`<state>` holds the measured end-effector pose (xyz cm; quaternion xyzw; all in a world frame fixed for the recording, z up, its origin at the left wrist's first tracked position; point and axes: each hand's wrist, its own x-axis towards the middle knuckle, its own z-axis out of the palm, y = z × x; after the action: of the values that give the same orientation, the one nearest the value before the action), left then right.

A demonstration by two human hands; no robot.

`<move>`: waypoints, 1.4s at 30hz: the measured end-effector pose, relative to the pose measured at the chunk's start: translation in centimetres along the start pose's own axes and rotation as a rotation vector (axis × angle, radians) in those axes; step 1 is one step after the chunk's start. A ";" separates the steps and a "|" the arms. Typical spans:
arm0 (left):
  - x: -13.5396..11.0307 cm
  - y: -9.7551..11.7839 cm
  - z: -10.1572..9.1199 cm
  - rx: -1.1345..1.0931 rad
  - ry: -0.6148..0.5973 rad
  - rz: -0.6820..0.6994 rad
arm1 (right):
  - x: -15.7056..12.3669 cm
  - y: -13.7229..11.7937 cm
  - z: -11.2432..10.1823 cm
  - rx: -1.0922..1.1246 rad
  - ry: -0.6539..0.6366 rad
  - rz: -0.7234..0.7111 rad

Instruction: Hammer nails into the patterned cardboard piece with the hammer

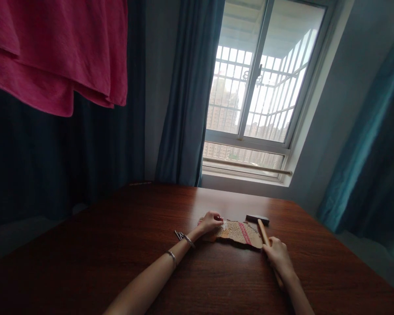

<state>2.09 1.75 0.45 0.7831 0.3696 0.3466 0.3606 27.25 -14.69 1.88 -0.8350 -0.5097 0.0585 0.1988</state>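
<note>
A flat brown piece of leather or card [238, 232], dotted with small holes and crossed by a pink stripe, lies on the dark wooden table [124, 245]. My left hand [210, 221] rests on its left end with the fingers curled; what they pinch is too small to make out. My right hand [277, 255] is wrapped round the wooden handle of a hammer [262, 225]. The hammer's dark head lies on the table just beyond the piece's right end. Bracelets circle my left wrist and forearm.
Small dark metal tools [178, 235] lie on the table by my left wrist. Past the table's far edge are a window [259, 92] with bars, blue curtains [190, 96] on both sides, and a pink cloth [57, 52] hanging at the upper left.
</note>
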 end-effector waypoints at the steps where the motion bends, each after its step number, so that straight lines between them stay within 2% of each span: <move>1: 0.0 0.1 0.0 -0.005 0.000 -0.001 | -0.1 -0.1 -0.1 -0.042 -0.006 0.012; 9: -0.3 0.6 -0.2 -0.028 -0.008 -0.014 | -1.6 -1.1 -0.9 -0.312 0.047 0.018; 15: -0.2 0.4 -0.2 -0.049 -0.014 -0.008 | -1.8 -0.8 -1.4 -0.273 -0.011 0.048; 17: -0.2 0.4 -0.2 -0.044 -0.015 -0.016 | -1.7 -1.1 -1.5 -0.288 0.034 0.062; 19: -0.2 0.4 -0.2 -0.044 -0.013 -0.016 | -1.5 -2.0 -1.5 -0.296 0.146 0.004; 22: -0.2 0.5 -0.2 -0.048 -0.010 -0.012 | -0.9 -4.1 -1.5 -0.219 0.281 -0.205; 25: -0.1 0.5 -0.1 -0.019 -0.010 -0.026 | -0.2 -6.6 -1.2 -0.091 0.246 -0.428; 28: 0.0 0.4 0.0 -0.005 -0.014 -0.040 | 0.9 -8.7 -0.4 -0.002 0.165 -0.556; 33: 0.3 0.0 0.2 -0.035 -0.022 -0.023 | 2.2 -10.0 1.6 0.069 0.047 -0.556; 39: 0.3 0.0 0.3 -0.071 -0.051 -0.027 | 1.7 -9.7 3.1 -0.025 0.070 -0.565; 42: 0.2 0.4 0.2 -0.116 -0.014 -0.025 | 1.5 -9.7 3.7 -0.050 0.120 -0.564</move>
<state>2.44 1.65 0.73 0.7587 0.3562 0.3573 0.4121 18.82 -8.44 2.43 -0.6669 -0.7104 -0.0614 0.2164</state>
